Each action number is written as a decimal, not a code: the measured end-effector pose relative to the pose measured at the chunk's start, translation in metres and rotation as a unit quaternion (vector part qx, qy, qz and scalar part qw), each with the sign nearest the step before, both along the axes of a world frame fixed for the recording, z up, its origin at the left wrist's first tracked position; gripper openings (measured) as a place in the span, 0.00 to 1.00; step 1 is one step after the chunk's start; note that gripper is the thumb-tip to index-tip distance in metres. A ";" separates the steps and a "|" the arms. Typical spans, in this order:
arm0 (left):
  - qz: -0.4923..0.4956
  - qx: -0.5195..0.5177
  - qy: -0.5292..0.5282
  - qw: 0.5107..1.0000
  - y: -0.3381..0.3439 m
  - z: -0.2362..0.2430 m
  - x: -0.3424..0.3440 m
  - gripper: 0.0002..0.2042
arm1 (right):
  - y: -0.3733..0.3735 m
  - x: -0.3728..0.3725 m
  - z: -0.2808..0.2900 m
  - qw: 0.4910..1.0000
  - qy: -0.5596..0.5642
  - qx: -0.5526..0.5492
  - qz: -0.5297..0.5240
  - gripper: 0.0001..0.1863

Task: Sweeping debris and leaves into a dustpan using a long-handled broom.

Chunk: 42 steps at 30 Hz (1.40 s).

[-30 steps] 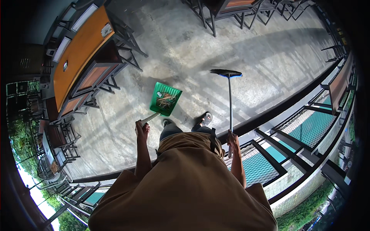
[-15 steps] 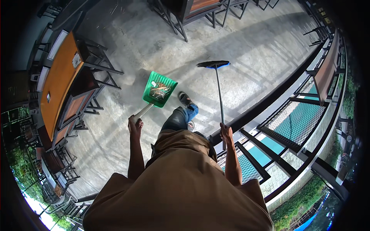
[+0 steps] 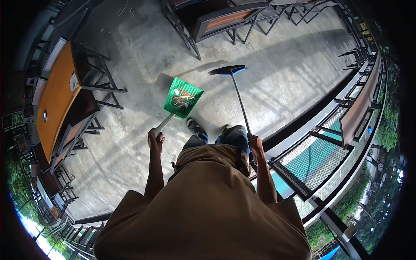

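Observation:
My left hand [image 3: 156,141] is closed round the pale handle of a green dustpan [image 3: 170,107]. In the pan lies a small heap of debris [image 3: 183,99], brown dry bits with a white scrap. My right hand [image 3: 255,145] grips the grey pole of a broom [image 3: 241,102]. At the pole's far end is a dark bristle head with a blue edge, ahead and to the right of the dustpan. Pan and broom head are apart. Whether either one touches the floor I cannot tell.
An orange-topped table [image 3: 56,99] with dark-framed chairs stands at the left. More dark furniture [image 3: 229,21] is ahead. Along the right runs a dark railing with mesh panels [image 3: 312,162], over a turquoise surface. The floor [image 3: 143,65] is grey concrete with shadows.
I have stepped forward, so the tables and railing have shifted in view. The broom head has swung a little left. The dustpan, still holding its debris, has tilted slightly. Both grips stay.

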<state>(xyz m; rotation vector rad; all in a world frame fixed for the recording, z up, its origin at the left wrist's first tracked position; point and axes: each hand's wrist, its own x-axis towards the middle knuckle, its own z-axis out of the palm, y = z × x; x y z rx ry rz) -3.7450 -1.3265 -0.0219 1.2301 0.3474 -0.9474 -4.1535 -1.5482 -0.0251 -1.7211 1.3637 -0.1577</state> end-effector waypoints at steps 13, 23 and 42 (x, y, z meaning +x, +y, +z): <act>0.241 0.102 -0.010 0.965 -0.103 0.077 -0.170 0.10 | -0.349 0.133 -0.136 0.970 0.025 0.243 -0.008 0.23; 0.279 0.158 -0.006 0.947 -0.159 0.101 -0.243 0.14 | -0.349 0.027 -0.153 0.925 0.155 0.345 -0.019 0.32; 0.143 0.100 -0.004 0.985 -0.157 0.013 -0.236 0.13 | -0.269 -0.102 -0.033 0.931 0.076 0.354 -0.038 0.19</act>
